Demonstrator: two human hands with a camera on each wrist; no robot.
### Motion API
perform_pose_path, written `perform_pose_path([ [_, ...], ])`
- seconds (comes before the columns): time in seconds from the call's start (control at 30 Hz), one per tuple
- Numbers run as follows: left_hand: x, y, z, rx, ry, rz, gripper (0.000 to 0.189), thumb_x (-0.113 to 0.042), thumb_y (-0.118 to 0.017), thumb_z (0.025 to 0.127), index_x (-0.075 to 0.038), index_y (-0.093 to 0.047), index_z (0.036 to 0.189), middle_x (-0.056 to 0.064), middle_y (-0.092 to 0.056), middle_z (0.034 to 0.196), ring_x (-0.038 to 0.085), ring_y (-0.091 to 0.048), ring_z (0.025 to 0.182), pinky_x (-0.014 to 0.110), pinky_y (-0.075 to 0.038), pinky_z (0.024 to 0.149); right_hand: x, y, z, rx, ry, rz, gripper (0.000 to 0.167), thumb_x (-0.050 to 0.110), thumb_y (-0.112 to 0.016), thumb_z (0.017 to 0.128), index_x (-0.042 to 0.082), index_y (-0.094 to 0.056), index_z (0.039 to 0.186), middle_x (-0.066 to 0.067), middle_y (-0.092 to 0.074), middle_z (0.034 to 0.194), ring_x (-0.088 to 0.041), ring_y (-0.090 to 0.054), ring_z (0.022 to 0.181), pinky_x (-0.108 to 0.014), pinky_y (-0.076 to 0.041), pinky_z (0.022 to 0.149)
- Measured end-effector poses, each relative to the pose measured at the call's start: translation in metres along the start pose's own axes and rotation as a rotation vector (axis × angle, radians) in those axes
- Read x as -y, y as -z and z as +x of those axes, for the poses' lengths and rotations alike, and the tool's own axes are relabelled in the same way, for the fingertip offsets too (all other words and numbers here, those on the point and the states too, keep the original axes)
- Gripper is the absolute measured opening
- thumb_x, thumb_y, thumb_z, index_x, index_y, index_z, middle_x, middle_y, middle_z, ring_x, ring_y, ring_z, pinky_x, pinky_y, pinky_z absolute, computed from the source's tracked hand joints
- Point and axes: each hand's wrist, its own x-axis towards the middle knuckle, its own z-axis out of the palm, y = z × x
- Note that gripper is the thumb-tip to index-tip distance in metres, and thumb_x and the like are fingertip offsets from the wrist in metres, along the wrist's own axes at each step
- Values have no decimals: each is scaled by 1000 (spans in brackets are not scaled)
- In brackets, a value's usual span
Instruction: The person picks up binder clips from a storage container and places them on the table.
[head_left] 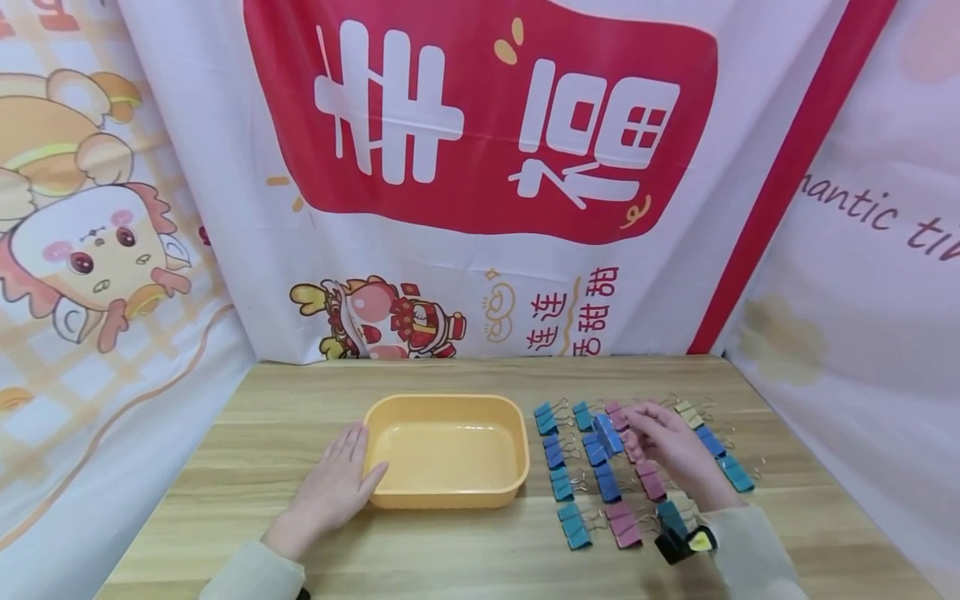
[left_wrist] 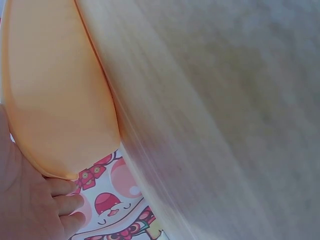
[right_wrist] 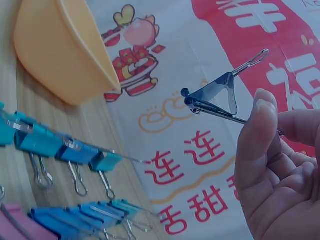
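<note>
My right hand (head_left: 675, 442) pinches a blue binder clip (head_left: 608, 435) by one wire handle, over the rows of clips. In the right wrist view the raised clip (right_wrist: 214, 93) shows side-on, its other handle sticking out away from the thumb (right_wrist: 260, 117). On the left, my left hand (head_left: 330, 483) rests against the left end of a yellow-orange plastic bin (head_left: 450, 500), fingers straight along the outside and thumb at the rim. The left wrist view shows the fingers (left_wrist: 67, 204) by the bin's edge. Nothing lies inside the bin.
Several binder clips lie in rows right of the bin: teal (head_left: 574, 525), blue (head_left: 606, 482), pink (head_left: 622, 525) and pale yellow (head_left: 688, 413). A black clip (head_left: 672, 547) is by the right wrist. Printed cloth (head_left: 480, 250) hangs behind the wooden table (head_left: 300, 387).
</note>
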Motion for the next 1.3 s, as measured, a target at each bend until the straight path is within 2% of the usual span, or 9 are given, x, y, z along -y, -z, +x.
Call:
perform_pose_path([
  [0.23,-1,1,-1,9,3,2,69,-38,-39,98,18,-26,135,31,-22,142,43,-21,131,52,-18,106,-6,13,-12,-31,-21,-14,22,27,-47,97,6,-54,98,-6,-56,73,-13,-52,60,-27,-50,55],
  [0.37,-1,1,0,12,5,-3,69,-39,-38,98,17,-25,135,31,-22,142,43,-21,131,52,-18,106,-13,23,-18,-22,-19,-13,22,26,-46,98,6,-54,98,-5,-56,73,-13,-53,60,-27,-50,55],
  [0.5,-2,1,0,10,4,-1,69,-40,-37,98,17,-25,136,31,-22,143,42,-20,131,52,-18,106,-20,38,-27,-27,-15,-6,22,24,-44,99,5,-55,99,-3,-57,72,-11,-53,59,-26,-50,54],
  [0.73,-1,0,-1,1,0,2,69,-39,-38,98,17,-25,136,31,-21,143,42,-20,132,51,-17,107,-32,68,-46,-46,6,21,22,16,-40,100,12,-61,96,0,-58,71,-8,-54,58,-21,-49,51],
  [0.93,-1,1,0,-4,-4,1,68,-38,-39,98,17,-26,135,31,-22,142,43,-21,131,52,-17,107,-45,94,-69,-108,-53,15,25,16,-40,100,15,-63,92,1,-55,70,-6,-51,57,-19,-47,50],
  [1.1,-2,1,0,-2,-4,1,68,-37,-40,98,18,-26,135,32,-23,142,43,-21,131,52,-18,107,-62,117,-87,-56,-100,57,27,14,-36,101,14,-63,95,2,-56,71,-5,-51,58,-17,-47,51],
  [1.3,-2,1,0,3,-3,2,68,-38,-39,98,18,-26,135,31,-21,142,43,-21,131,52,-18,107,-85,129,-96,-13,-252,69,23,17,-38,100,7,-58,97,2,-56,74,-5,-52,60,-18,-48,55],
])
